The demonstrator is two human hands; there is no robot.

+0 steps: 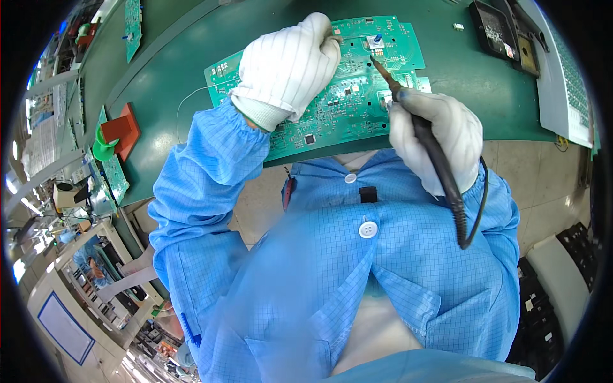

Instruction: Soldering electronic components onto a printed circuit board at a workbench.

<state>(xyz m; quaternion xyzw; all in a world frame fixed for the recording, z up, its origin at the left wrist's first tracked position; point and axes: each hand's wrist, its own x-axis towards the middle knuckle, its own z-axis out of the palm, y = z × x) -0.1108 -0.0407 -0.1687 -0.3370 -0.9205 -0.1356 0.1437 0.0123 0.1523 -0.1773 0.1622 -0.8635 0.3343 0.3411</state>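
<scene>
A large green circuit board (pixel 357 127) lies on the green work table, covered with small chips and parts. My left hand (pixel 287 71), in a white striped glove, is closed over its upper left part, with thin solder wire (pixel 193 93) trailing from it to the left. Gripped in my gloved right hand (pixel 440 127) is a soldering iron (pixel 442 167) with a dark handle and cable. Its tip points at the board just below a part with a blue shaft (pixel 377 39); I cannot tell whether it touches. The left fingertips are partly hidden.
At the left stand a green reel (pixel 104 145) and a red-brown block (pixel 122 129). Another board (pixel 132 29) lies at the far left. A black tray (pixel 493 29) is at the far right, with a small white part (pixel 458 27) nearby. The table's near edge runs below the board.
</scene>
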